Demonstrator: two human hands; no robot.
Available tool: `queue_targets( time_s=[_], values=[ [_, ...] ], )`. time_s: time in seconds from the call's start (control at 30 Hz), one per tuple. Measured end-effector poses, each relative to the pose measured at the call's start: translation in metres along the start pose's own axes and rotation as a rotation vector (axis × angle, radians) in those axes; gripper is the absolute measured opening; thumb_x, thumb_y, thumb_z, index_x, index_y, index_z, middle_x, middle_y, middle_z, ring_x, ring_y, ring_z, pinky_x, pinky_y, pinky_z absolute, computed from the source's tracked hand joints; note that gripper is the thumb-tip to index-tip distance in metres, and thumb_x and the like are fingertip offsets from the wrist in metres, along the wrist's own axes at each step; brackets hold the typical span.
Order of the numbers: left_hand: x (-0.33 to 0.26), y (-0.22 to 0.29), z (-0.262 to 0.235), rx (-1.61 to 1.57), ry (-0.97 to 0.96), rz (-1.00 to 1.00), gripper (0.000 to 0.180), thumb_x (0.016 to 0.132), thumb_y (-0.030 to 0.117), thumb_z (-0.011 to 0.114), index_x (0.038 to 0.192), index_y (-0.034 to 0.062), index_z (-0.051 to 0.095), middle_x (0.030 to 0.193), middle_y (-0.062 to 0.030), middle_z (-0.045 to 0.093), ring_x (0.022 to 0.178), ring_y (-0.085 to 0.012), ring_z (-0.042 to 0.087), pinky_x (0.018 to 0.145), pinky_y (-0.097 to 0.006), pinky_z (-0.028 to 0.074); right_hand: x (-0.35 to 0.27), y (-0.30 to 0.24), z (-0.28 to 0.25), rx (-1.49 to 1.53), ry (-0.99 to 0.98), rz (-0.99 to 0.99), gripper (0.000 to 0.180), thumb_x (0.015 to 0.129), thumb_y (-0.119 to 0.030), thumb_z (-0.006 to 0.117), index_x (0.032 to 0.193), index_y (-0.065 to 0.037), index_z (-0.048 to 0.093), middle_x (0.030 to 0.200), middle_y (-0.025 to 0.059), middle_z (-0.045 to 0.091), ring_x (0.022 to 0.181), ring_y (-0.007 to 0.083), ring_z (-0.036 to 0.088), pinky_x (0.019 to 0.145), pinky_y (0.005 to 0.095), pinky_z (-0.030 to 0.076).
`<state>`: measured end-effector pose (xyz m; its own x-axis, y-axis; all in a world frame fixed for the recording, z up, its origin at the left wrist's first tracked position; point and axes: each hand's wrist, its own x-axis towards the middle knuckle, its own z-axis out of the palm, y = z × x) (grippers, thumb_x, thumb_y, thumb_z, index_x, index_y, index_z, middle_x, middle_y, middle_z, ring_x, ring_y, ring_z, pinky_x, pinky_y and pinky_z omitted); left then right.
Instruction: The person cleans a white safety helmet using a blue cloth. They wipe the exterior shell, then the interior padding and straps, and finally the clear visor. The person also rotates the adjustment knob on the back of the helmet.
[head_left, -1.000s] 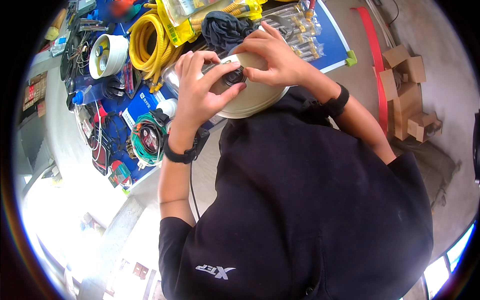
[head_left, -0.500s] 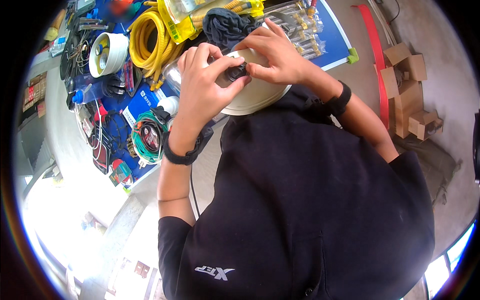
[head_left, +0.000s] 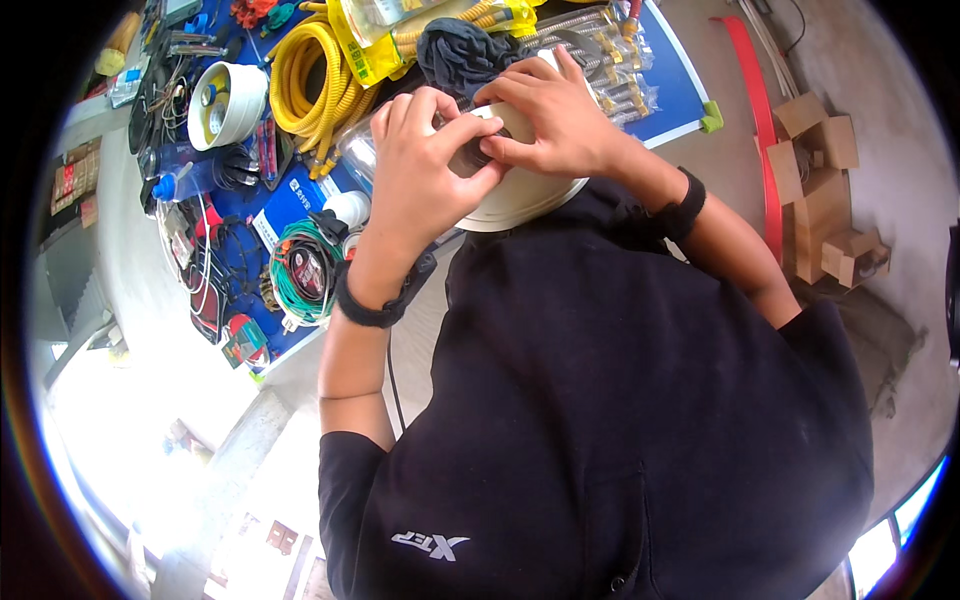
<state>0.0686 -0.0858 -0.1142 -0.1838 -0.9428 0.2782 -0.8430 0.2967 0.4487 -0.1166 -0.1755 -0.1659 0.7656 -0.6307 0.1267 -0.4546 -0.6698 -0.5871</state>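
Observation:
A cream round plastic piece (head_left: 530, 200), broad and rimmed, rests against my black shirt at the table's near edge. At its middle sits a small dark round part (head_left: 468, 157), mostly covered by my fingers. My left hand (head_left: 425, 160) curls over it from the left, thumb and forefinger closed about the dark part. From the right, my right hand (head_left: 560, 122) bends over the cream piece, its thumb at the dark part and its other fingers toward the far rim. Exactly where the fingertips press is hidden.
Behind my hands lie a dark cloth (head_left: 465, 55) and bagged metal hoses (head_left: 615, 75). Leftward on the blue table are a coiled yellow hose (head_left: 310, 80), a white round container (head_left: 243, 105) and green coiled cable (head_left: 292, 275). Cardboard boxes (head_left: 822, 205) stand at right.
My fingers have shifted slightly around the dark part, which shows less now. The right thumb has moved a little. Table items appear slightly farther right as the view shifts.

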Motion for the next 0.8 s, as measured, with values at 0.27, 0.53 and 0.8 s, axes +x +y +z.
queue_targets(
  time_s=[0.27,0.53,0.8],
  values=[
    [-0.004,0.006,0.004,0.05,0.001,0.021,0.04,0.066,0.022,0.086,0.104,0.018,0.073,0.098,-0.005,0.053,0.096,-0.0245,0.052,0.089,-0.04,0.036,-0.005,-0.001,0.003,0.063,-0.023,0.009,0.046,0.084,-0.043,0.064,0.116,-0.011,0.064,0.12,0.0075,0.064,0.134,0.029,0.048,0.117,0.0706,0.009],
    [-0.007,0.004,0.01,0.024,0.028,-0.001,0.034,0.067,0.025,0.083,0.099,0.0205,0.073,0.098,-0.0044,0.052,0.097,-0.0249,0.051,0.092,-0.042,0.035,-0.006,0.004,0.005,0.093,0.034,-0.043,0.05,0.079,-0.045,0.063,0.116,-0.012,0.068,0.116,0.0103,0.068,0.128,0.0293,0.053,0.115,0.0728,0.01],
    [-0.002,-0.006,0.011,0.009,0.034,0.063,0.036,0.068,0.028,0.085,0.101,0.0203,0.072,0.098,-0.0042,0.052,0.097,-0.0251,0.051,0.092,-0.041,0.036,-0.006,0.02,-0.006,0.24,-0.036,-0.141,0.041,0.092,-0.035,0.061,0.126,-0.013,0.066,0.12,0.0087,0.067,0.13,0.027,0.051,0.118,0.0678,0.006]
  ],
)
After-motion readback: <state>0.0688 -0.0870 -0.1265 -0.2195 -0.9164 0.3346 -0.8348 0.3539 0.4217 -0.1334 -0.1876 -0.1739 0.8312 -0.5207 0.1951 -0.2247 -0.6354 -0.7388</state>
